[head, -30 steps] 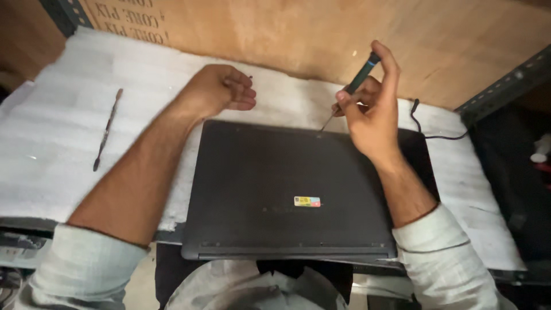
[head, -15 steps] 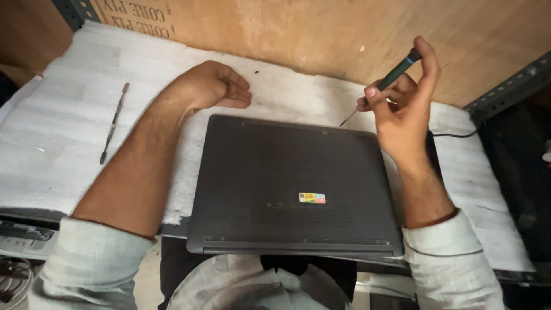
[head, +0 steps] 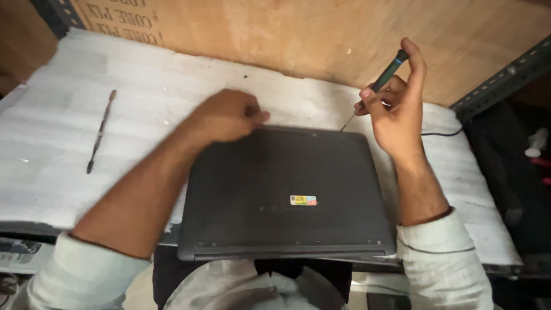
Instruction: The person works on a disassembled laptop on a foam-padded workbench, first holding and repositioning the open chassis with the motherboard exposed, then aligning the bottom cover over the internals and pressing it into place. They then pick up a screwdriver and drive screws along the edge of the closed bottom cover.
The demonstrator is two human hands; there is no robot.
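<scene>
A dark grey laptop (head: 287, 189) lies bottom side up on the white foam-covered bench (head: 69, 115), with a small coloured sticker (head: 302, 200) on its base. My right hand (head: 396, 109) holds a thin screwdriver (head: 379, 83) with a dark green handle, its tip down at the laptop's far right corner. My left hand (head: 227, 115) is loosely curled at the laptop's far left edge, fingertips pinched together; whether something small is between them is too blurred to tell.
A slim metal pry tool (head: 100, 131) lies on the foam to the left. A brown cardboard wall (head: 298, 34) stands behind the bench. A dark cable (head: 442, 134) runs off to the right, beside a metal shelf upright (head: 505, 72).
My left hand has slid from the foam behind the laptop to its far left edge. My right hand still holds the screwdriver at the far right corner.
</scene>
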